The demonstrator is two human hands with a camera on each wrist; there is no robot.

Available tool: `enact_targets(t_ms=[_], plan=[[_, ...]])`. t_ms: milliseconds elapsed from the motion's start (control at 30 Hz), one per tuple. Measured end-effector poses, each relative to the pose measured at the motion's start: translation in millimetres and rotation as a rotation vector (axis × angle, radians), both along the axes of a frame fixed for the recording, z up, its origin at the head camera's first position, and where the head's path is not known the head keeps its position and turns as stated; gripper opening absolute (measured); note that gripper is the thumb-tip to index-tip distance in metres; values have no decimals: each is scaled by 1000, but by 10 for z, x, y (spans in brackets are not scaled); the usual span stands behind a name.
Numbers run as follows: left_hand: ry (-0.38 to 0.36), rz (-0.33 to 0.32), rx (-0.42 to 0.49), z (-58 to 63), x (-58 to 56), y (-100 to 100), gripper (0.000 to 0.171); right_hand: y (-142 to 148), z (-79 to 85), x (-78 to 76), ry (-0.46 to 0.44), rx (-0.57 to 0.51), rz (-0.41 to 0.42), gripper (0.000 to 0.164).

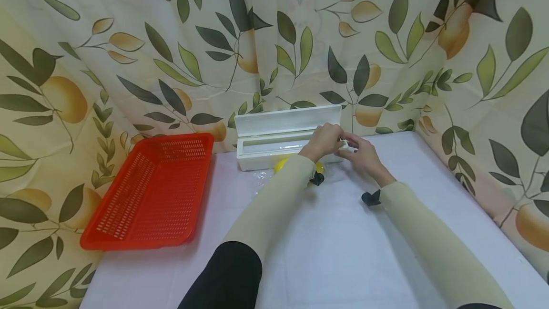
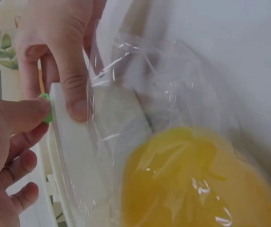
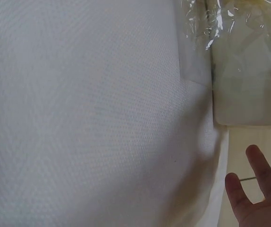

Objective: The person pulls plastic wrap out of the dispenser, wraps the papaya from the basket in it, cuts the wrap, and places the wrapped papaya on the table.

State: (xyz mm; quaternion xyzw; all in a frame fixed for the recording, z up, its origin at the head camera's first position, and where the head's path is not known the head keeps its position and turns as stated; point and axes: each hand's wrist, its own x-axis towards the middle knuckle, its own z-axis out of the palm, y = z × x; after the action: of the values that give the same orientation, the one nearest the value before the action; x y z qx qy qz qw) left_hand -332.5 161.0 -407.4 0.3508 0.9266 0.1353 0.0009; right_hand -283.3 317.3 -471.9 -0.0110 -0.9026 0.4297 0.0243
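Cling-film dispenser [image 1: 257, 161], white and long, stood by the far edge of the table [image 1: 343, 256] with its lid [image 1: 287, 121] raised. From where I was, it sat a little right of the red plastic basket [image 1: 146, 242], which took up the table's far left corner. Clear film [image 2: 192, 75] hung over the dispenser's front and spread across a rounded yellow thing [image 2: 197, 184] just in front of it; what that thing was, I couldn't make out through the wrinkles.

The left grip [image 1: 326, 140] pinched a small green tab [image 2: 46, 109] at the dispenser's right end, which I took for a sliding cutter. The right grip [image 1: 362, 155] held that same end, thumb flat on the front face and its outer fingers spread past the end.

To my eye the cut was being set up, with the sheet not yet parted. The next move seemed to call for a steady pull of the tab along the dispenser toward the table's left edge, with the right grip bracing the end; loose film could well have bunched under it.
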Motion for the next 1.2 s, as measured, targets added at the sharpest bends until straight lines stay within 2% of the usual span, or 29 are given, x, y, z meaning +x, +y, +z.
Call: enact_targets(t_ms=[533,700,933,1100,1200], plan=[[16,-33,-59,19,-4,-97,16,-1,36,11,-15,12,18,80],[59,-55,-48,1,-19,-170,17,-12,35,5,-5,16,14,80],[30,-58,-18,27,-81,-480,14,-54,67,-40,-18,4,25,85],[20,-57,-17,42,-75,-839,14,-17,74,-14,-59,15,9,89],[28,-30,-47,45,-56,-1083,14,-16,64,-11,-64,26,17,90]])
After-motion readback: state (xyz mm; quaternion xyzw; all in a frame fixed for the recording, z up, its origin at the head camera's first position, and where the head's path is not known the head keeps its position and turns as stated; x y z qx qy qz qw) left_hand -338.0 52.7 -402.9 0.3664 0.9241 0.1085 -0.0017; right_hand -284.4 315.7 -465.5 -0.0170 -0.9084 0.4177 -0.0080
